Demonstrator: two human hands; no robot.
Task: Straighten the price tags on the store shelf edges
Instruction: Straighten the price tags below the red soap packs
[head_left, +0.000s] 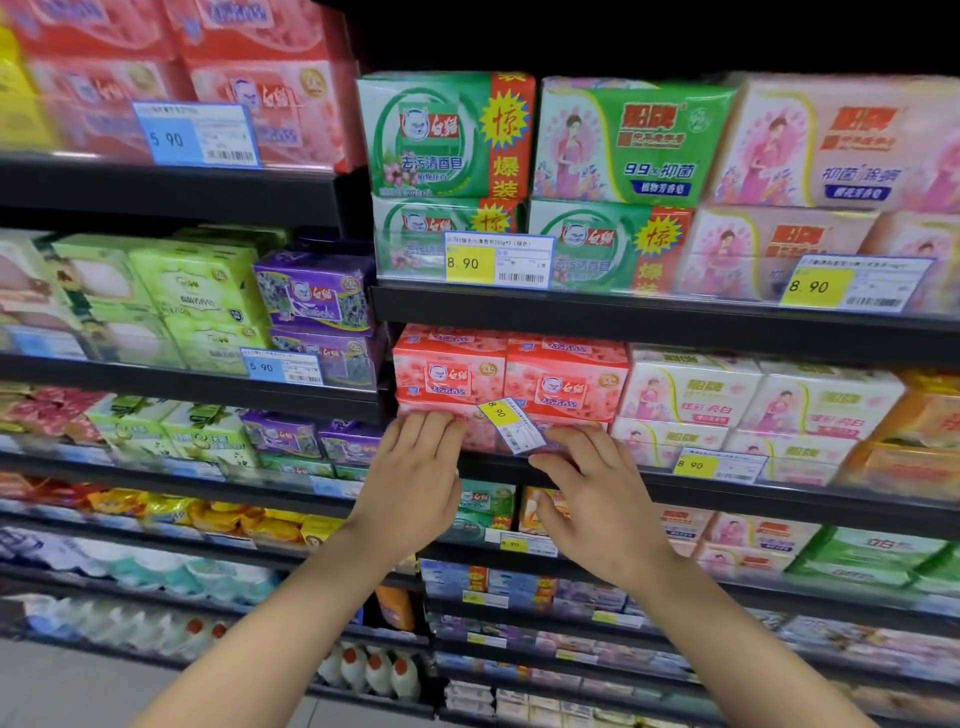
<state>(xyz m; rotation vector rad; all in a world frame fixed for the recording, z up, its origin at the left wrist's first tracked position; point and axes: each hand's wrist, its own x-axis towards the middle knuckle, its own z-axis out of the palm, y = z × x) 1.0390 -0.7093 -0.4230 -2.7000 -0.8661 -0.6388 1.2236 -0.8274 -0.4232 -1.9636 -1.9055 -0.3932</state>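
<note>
A yellow-and-white price tag (511, 423) marked 8.90 sits steeply tilted on the black shelf edge (727, 491), its yellow end up and to the left, in front of red soap packs (509, 371). My left hand (415, 470) lies just left of the tag, its straight fingers pressed against the shelf front. My right hand (589, 486) is just right of it, fingertips touching the tag's lower right end and the thumb spread apart below. Neither hand curls round the tag.
Other tags hang on nearby edges: an 8.90 tag (498, 262) above, another 8.90 tag (852, 283) at the upper right, a third 8.90 tag (719, 465) to the right, and blue 5.90 tags (195, 134) on the left. Soap packs fill the shelves.
</note>
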